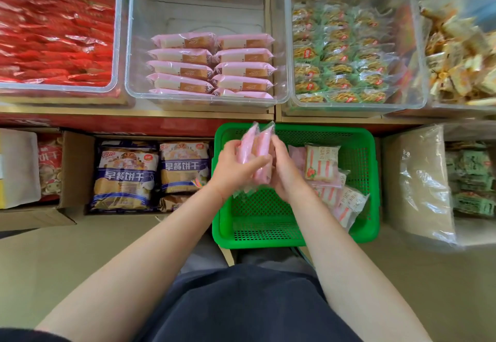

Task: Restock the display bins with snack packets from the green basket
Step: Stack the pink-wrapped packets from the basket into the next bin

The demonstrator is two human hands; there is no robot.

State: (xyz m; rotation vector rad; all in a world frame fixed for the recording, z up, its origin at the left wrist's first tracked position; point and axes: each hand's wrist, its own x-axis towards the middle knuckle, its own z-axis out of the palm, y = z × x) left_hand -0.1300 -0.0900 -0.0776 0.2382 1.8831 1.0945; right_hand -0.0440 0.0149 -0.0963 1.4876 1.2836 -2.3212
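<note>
Two pink packets [256, 153] are pinched between the curled fingers of the left hand [233, 166] and right hand [281, 170], above the green basket [295, 237]. Their long ends are pointed far, toward the half-filled clear bin [281, 46].

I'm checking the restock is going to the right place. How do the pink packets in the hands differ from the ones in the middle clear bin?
The held packets stand on end, pressed together between the left hand and right hand above the green basket; the packets in the middle bin lie flat in two neat columns. The held ones show mostly pink; the binned ones also show a cream and brown panel. Both share the same pink wrapper colour.
</note>
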